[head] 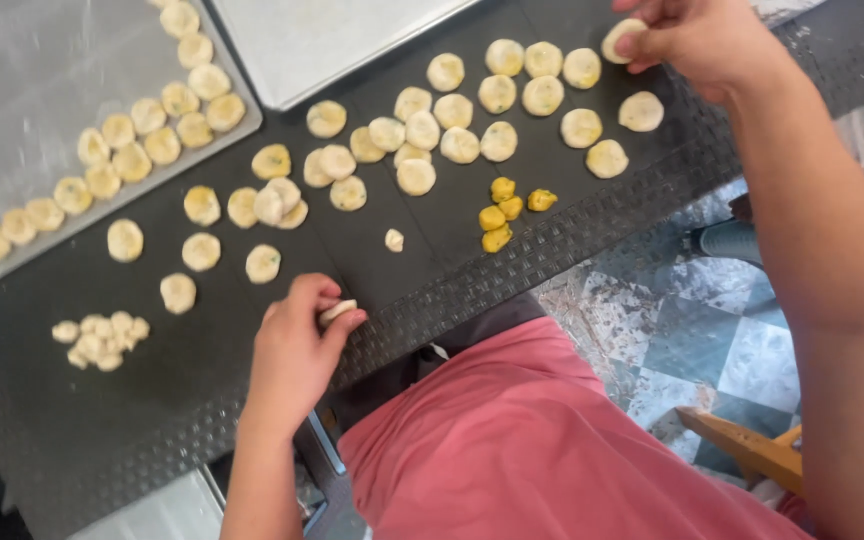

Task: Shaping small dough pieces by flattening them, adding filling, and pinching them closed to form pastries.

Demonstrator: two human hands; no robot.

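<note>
My left hand (pixel 297 350) rests near the front edge of a dark mat (pixel 422 240) and pinches a small pale dough piece (pixel 337 311) between thumb and fingers. My right hand (pixel 697 38) reaches to the far right and grips a round dough ball (pixel 619 38). Several flattened dough rounds (pixel 452 115) lie scattered over the mat between the hands. A few yellow filling lumps (pixel 504 208) sit in front of them, with one tiny dough bit (pixel 394 239) beside.
A metal tray (pixel 22 70) at the left holds several dough rounds in rows; another tray (pixel 322 40) lies at the back. A heap of small dough bits (pixel 102 338) lies at the left. Below are my pink garment (pixel 542 450), tiled floor (pixel 712 320) and a wooden leg (pixel 742 445).
</note>
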